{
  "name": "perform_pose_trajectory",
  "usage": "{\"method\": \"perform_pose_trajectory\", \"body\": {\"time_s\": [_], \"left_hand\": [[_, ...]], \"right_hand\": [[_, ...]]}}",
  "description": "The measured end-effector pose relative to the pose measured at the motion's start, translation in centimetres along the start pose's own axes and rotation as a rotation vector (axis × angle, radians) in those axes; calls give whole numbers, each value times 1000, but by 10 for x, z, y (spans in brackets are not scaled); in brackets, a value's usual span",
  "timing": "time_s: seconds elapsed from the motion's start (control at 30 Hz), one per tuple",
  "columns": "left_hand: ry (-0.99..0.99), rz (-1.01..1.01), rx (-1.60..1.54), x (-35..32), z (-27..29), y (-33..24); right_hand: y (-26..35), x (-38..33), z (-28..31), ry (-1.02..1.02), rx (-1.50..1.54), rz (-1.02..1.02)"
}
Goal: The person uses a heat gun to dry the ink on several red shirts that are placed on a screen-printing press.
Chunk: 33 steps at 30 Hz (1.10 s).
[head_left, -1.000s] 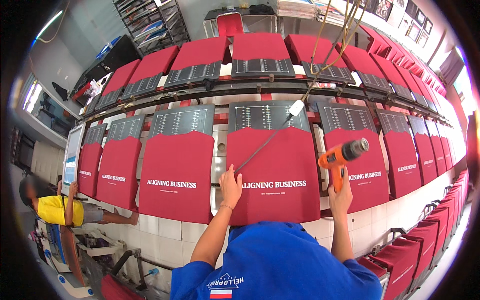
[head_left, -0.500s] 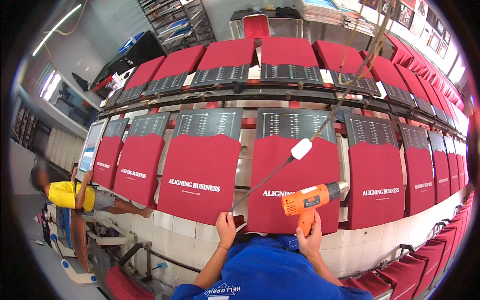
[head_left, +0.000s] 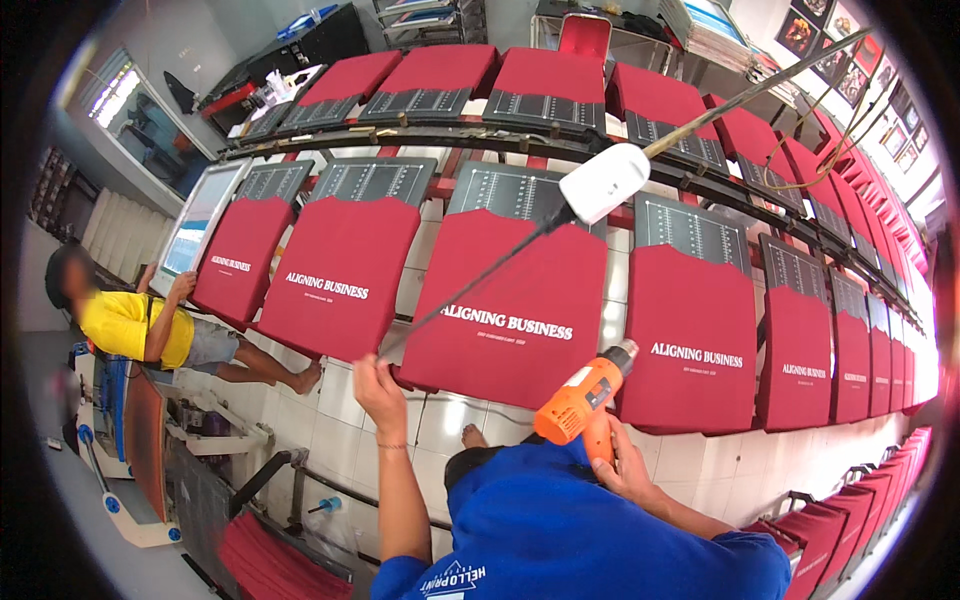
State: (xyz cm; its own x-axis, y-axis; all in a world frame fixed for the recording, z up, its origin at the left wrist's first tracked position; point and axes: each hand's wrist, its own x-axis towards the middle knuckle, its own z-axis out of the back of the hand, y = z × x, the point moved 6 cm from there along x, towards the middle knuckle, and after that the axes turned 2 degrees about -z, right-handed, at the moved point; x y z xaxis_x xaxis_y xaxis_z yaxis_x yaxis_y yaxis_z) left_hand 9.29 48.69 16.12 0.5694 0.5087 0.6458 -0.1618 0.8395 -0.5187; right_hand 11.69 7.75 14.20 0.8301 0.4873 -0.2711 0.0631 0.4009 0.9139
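Observation:
My right hand [head_left: 628, 465] is wrapped round the handle of an orange heat gun [head_left: 572, 408], its metal nozzle pointing up and to the right. Raised on the left, my left hand [head_left: 380, 395] pinches a dark power cord [head_left: 478, 278]. That cord runs up to a white extension socket [head_left: 606, 183], which hangs from a thicker cable [head_left: 740, 100] overhead. Below the socket lies a maroon fabric piece with white print [head_left: 506, 310], stretched over a dark board. Another such printed piece [head_left: 686, 340] is just right of the nozzle, apart from it as far as I can see.
Long rows of boards with maroon fabric [head_left: 548, 72] stretch left to right beyond a dark rail [head_left: 430, 135]. A person in a yellow shirt [head_left: 135, 325] holds a framed screen [head_left: 205, 215] at the left. More maroon pieces [head_left: 835, 530] stand behind me at lower right.
My view and body have shifted leftward along the row. The white socket now looks closer and larger, with its cable slanting more. The heat gun stays in my right hand, the cord in my left.

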Motion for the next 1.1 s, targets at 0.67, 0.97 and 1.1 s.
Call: {"method": "perform_pose_trajectory", "body": {"time_s": [0.67,0.97,1.1], "left_hand": [[14,39,208,130,16,248],[159,272,356,93,-2,345],[197,368,417,60,-36,353]], "right_hand": [[112,94,-40,-171,-372,-181],[99,94,22,-275,65,-386],[77,107,22,-298,364,-329]]}}
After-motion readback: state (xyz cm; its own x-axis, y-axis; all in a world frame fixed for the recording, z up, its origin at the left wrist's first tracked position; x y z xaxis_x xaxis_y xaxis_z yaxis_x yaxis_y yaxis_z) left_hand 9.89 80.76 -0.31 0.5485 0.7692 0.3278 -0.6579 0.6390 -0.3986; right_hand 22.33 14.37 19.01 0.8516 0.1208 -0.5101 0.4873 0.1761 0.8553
